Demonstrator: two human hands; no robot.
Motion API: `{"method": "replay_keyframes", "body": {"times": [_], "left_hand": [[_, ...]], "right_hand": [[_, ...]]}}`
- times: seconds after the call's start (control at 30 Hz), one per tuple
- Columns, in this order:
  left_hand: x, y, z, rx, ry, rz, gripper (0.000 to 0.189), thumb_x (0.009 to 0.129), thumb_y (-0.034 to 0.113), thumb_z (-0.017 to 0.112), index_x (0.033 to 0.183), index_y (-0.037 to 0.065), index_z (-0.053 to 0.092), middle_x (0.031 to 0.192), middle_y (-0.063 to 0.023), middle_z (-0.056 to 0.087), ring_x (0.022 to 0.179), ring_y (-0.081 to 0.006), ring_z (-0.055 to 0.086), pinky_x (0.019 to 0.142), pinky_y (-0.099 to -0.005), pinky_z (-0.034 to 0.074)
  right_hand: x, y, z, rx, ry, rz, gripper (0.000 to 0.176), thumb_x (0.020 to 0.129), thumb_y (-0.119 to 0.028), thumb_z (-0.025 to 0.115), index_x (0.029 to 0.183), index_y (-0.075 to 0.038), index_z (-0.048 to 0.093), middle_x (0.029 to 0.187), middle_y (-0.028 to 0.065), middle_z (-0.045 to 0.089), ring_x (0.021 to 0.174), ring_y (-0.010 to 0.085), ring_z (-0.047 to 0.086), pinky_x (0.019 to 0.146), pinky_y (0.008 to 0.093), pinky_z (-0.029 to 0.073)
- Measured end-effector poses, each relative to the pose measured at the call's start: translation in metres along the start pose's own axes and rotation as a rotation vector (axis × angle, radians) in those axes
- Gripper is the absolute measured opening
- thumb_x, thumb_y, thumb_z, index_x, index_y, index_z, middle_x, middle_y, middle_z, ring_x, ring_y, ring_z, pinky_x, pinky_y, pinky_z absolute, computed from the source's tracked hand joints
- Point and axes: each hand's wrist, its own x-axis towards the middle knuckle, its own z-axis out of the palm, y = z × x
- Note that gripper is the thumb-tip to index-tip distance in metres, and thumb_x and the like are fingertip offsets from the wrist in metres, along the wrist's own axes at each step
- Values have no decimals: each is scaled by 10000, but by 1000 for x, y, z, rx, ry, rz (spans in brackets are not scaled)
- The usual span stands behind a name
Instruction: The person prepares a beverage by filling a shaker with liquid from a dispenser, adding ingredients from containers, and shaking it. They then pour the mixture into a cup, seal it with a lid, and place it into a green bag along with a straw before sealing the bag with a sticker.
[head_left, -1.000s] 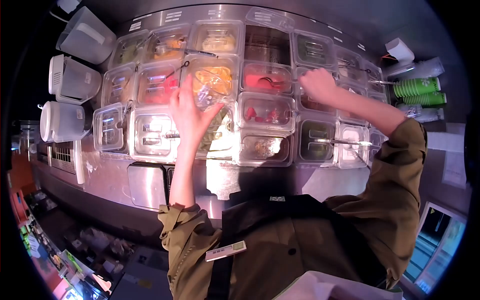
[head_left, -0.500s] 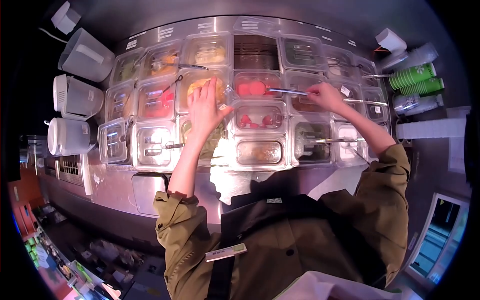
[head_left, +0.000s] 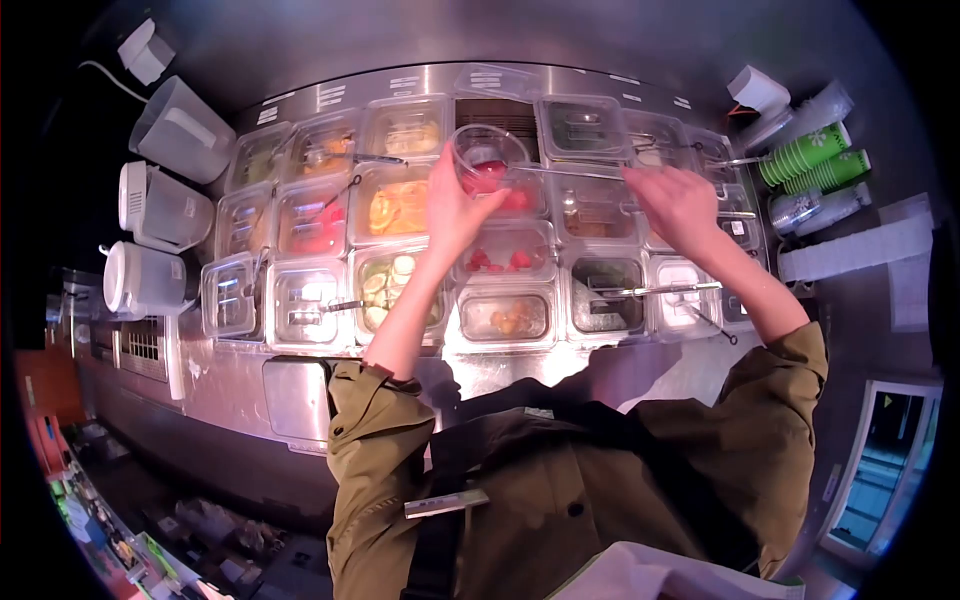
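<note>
My left hand (head_left: 457,208) is wrapped round a clear plastic cup (head_left: 487,137), holding it over the middle of the containers. Red pieces show inside the cup. A long-handled metal spoon (head_left: 582,173) reaches in from the right, its bowl end overlapping the cup in this view. My right hand (head_left: 682,205) pinches the far end of the handle. Just beneath the cup lies a clear container of pinkish-red pieces (head_left: 520,200), partly hidden by hand and cup. Closer to me stands a container with a few red berries (head_left: 500,258).
Rows of clear containers surround my hands, with orange slices (head_left: 397,207) and cucumber-like rounds (head_left: 385,290) among them. Several utensil handles stick out. White pitchers (head_left: 150,280) line the left side; green paper cups (head_left: 805,158) lie stacked at right.
My left hand has moved right and turned, bringing the cup upright into clearer view. The spoon has risen out of the pink container to the cup, and my right hand has shifted slightly right.
</note>
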Motion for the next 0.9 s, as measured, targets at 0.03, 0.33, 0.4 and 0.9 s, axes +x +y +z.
{"method": "replay_keyframes", "body": {"times": [0.03,0.33,0.4,0.9], "left_hand": [[-1,4,0,-87,29,-28,894,562,268,785,1263,-33,318,1126,-196,501,1053,-311,494,888,-367,392],[-5,-7,-1,-520,48,-168,924,598,195,790,1300,-23,229,1205,-179,435,1094,-264,457,922,-345,374],[-7,-20,-1,-629,54,-248,901,627,197,780,1301,-29,225,1210,-157,434,1052,-236,472,888,-327,400],[-82,-48,-246,-151,678,-304,655,757,11,577,1324,16,249,1280,-161,402,1130,-280,446,961,-402,373]], "right_hand": [[-3,-3,-2,-155,162,-185,254,674,-106,580,919,-58,625,827,31,632,685,160,590,557,271,443],[-21,6,5,880,-121,548,206,756,-122,623,935,-25,650,693,15,611,529,78,488,470,194,367],[-21,10,0,1257,-302,813,224,787,-124,603,974,-6,638,702,-7,614,541,11,445,470,170,341],[25,34,186,652,-834,364,231,745,-242,618,824,-28,656,771,122,634,688,279,596,634,364,469]]}}
